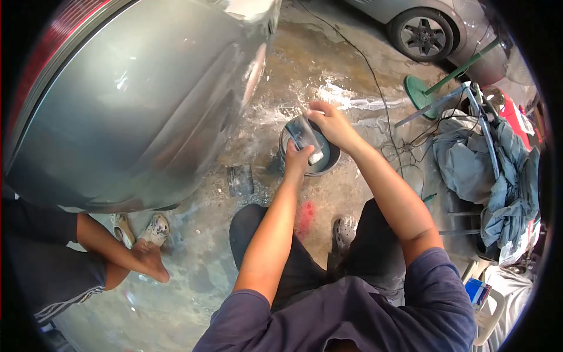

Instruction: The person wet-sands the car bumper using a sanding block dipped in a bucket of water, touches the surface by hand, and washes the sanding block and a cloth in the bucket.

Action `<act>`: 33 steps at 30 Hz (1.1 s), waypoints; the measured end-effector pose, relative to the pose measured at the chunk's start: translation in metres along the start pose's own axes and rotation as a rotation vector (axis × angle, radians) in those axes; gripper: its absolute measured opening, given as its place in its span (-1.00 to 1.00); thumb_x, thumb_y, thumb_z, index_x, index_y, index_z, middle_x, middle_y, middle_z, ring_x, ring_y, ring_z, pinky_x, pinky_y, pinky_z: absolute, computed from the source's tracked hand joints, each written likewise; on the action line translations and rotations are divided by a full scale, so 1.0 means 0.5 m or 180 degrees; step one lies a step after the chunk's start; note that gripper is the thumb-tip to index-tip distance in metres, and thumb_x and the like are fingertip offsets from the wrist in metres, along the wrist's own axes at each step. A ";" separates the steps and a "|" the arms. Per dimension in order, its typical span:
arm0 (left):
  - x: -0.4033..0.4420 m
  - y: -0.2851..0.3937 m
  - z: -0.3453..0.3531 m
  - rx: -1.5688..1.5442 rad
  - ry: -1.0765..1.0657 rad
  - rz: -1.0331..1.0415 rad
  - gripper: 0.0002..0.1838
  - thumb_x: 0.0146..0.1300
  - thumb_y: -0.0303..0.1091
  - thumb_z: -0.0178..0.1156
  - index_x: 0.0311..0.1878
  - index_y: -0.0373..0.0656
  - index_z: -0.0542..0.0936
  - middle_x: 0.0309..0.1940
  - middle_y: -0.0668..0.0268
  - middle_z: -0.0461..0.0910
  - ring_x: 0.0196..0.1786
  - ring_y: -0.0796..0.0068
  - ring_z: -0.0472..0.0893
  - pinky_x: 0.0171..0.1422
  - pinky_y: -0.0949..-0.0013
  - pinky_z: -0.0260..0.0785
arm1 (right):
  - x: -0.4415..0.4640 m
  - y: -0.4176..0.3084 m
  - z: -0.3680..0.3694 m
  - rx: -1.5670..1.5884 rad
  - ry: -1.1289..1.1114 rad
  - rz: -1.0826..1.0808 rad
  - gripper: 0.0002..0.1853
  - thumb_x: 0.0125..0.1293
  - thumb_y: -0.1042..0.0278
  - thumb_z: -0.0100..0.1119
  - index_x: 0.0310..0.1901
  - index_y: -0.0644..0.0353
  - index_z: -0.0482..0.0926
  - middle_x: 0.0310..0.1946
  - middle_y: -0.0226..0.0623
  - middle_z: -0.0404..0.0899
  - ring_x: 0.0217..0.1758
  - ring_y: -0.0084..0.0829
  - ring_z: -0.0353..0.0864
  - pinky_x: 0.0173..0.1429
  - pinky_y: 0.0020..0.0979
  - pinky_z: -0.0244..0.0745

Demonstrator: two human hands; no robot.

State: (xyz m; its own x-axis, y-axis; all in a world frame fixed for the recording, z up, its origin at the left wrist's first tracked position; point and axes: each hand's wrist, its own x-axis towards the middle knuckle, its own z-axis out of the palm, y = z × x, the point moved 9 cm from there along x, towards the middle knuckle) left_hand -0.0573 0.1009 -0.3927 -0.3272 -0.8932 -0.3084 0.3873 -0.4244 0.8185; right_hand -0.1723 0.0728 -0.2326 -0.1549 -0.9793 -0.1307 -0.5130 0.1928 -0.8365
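Note:
Over a dark bucket [332,162] on the floor, both my hands hold a dark grey rectangular sheet that looks like sandpaper [301,132]. My left hand [297,157] grips its lower end, with the thumb across it. At the upper edge, the fingers of my right hand [329,124] are closed on the sheet. Greyish liquid shows inside the bucket. A small white piece [316,158] lies by my left thumb; whether it touches the sheet I cannot tell. Another dark square sheet [240,180] lies flat on the floor, left of the bucket.
A grey car body panel [135,105] with a red lamp fills the upper left. Another person's hand [153,261] and arm are at lower left. At right stand a green stand base [417,94], a cloth-draped metal frame [489,138] and loose cables [375,76]. A second car's wheel [422,35] is behind.

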 end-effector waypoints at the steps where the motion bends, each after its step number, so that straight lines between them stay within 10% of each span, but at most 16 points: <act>1: -0.001 0.008 0.002 -0.0012 0.0008 -0.0051 -0.40 0.33 -0.51 0.33 0.42 -0.09 0.43 0.14 0.31 0.66 0.16 0.42 0.68 0.18 0.30 0.57 | 0.003 0.051 0.000 0.0097 -0.0141 0.0185 -0.41 0.53 0.01 0.23 0.40 0.29 0.57 0.25 0.06 0.69 0.32 -0.15 0.68 0.40 -0.21 0.51; 6: -0.005 0.025 -0.023 -0.0259 0.0183 -0.0162 -0.39 0.42 -0.54 0.27 0.49 -0.01 0.38 0.22 0.31 0.62 0.25 0.35 0.65 0.31 0.09 0.54 | 0.013 0.149 0.033 -0.1047 -0.0515 0.0023 -0.44 0.49 0.04 0.28 0.29 0.36 0.63 0.12 0.07 0.76 0.21 -0.10 0.74 0.30 -0.20 0.56; 11: -0.014 0.036 -0.032 -0.0158 0.0281 -0.0046 -0.38 0.48 -0.45 0.18 0.56 0.00 0.30 0.33 0.28 0.56 0.33 0.33 0.60 0.35 0.02 0.52 | 0.055 0.193 0.130 0.0106 -0.1828 0.0569 -0.55 0.39 0.07 0.46 0.10 0.26 0.63 -0.24 -0.37 0.61 -0.24 -0.53 0.54 -0.25 -0.37 0.47; 18: -0.079 0.046 -0.070 -0.0059 0.1019 0.0075 -0.50 0.54 -0.22 0.21 0.46 -0.01 0.36 0.31 0.32 0.55 0.31 0.38 0.59 0.32 0.08 0.54 | 0.093 0.161 0.159 0.0598 -0.2599 0.0386 -0.52 0.31 0.22 0.49 0.14 0.32 0.58 -0.19 -0.30 0.63 -0.26 -0.46 0.58 -0.25 -0.33 0.50; 26: -0.068 0.012 -0.116 0.0850 0.2031 0.0857 -0.62 0.45 -0.42 0.39 0.21 -0.11 0.46 0.00 0.34 0.65 -0.02 0.55 0.64 0.10 0.35 0.50 | 0.145 0.231 0.195 0.1220 -0.3437 0.0726 -0.28 0.25 0.35 0.47 0.40 0.37 0.41 0.06 -0.05 0.68 -0.02 -0.17 0.78 -0.10 0.01 0.78; 30: -0.051 0.034 -0.053 0.2514 0.2516 0.0656 -0.62 0.32 -0.42 0.48 0.06 -0.26 0.50 -0.12 0.29 0.67 -0.09 0.43 0.61 0.10 0.29 0.48 | 0.162 0.357 0.230 0.0567 -0.3691 0.1361 -0.32 0.35 0.36 0.40 0.45 0.32 0.40 0.11 0.05 0.72 0.12 0.01 0.77 0.13 0.34 0.71; 33: -0.024 0.038 -0.046 0.3879 0.2684 0.1224 -0.60 0.33 -0.39 0.41 0.06 -0.39 0.45 0.17 -0.06 0.57 0.26 -0.01 0.55 0.45 0.03 0.35 | 0.195 0.416 0.278 -0.0490 -0.3693 0.0742 -0.52 0.24 0.35 0.38 0.19 0.33 0.66 0.06 -0.02 0.76 -0.11 0.01 0.81 -0.04 0.16 0.76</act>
State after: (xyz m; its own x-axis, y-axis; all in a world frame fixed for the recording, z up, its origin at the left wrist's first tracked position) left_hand -0.0262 0.1003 -0.3844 0.3572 -0.9172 0.1763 -0.7273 -0.1547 0.6686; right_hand -0.1767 0.0086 -0.4933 0.5571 -0.3765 -0.7402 -0.6818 0.3014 -0.6665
